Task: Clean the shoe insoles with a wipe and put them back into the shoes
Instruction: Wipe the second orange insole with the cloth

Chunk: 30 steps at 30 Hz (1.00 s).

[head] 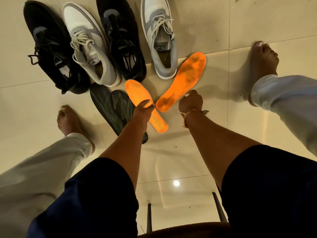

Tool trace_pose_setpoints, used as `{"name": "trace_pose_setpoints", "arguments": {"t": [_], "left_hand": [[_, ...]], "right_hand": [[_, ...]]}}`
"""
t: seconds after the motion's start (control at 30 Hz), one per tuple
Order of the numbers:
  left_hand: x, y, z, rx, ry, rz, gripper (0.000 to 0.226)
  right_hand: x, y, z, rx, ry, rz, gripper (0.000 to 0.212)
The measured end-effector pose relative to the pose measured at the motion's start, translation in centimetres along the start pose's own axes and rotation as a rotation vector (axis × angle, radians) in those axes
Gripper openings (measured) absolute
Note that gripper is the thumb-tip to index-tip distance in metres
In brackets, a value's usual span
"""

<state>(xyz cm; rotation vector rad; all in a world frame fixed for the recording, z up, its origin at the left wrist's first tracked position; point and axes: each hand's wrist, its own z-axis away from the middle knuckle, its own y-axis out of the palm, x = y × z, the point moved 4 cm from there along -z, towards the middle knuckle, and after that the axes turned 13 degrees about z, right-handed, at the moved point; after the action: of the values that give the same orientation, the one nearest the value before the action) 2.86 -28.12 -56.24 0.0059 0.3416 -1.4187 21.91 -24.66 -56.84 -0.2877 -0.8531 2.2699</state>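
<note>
Your left hand (143, 109) holds the small orange insole (137, 92) off the floor. Your right hand (190, 102) is curled at the edge of the big orange insole (185, 74), but its grip is hidden. The shoes (89, 48) sit just behind.

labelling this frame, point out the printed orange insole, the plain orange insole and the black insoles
printed orange insole (190, 69): head view, stained forefoot
plain orange insole (137, 91): head view, forefoot
black insoles (118, 103): head view, right one's wide end
</note>
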Motion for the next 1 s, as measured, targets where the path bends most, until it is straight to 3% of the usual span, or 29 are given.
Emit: {"name": "trace_pose_setpoints", "arguments": {"t": [0.33,0.57,0.7,0.87,1.0], "left_hand": [[0.6,-0.7,-2.4,-0.053,-0.028,-0.030,0.041],[0.9,0.0,-3.2,-0.161,0.000,-0.004,0.035],[1.4,0.0,-3.4,-0.230,-0.003,0.116,0.041],[2.3,-1.5,-4.7,-0.241,-0.027,0.242,0.068],[2.3,-1.7,-4.0,-0.174,-0.010,0.260,0.063]], "right_hand": [[2.8,3.1,0.9,0.311,-0.249,0.036,0.034],[5.5,5.8,1.4,0.415,-0.356,0.034,0.043],[6.2,7.2,0.9,0.468,-0.335,0.028,0.021],[6.6,6.8,1.4,0.530,-0.272,-0.056,0.030],[6.9,6.0,3.2,0.628,-0.198,-0.137,0.037]]}}
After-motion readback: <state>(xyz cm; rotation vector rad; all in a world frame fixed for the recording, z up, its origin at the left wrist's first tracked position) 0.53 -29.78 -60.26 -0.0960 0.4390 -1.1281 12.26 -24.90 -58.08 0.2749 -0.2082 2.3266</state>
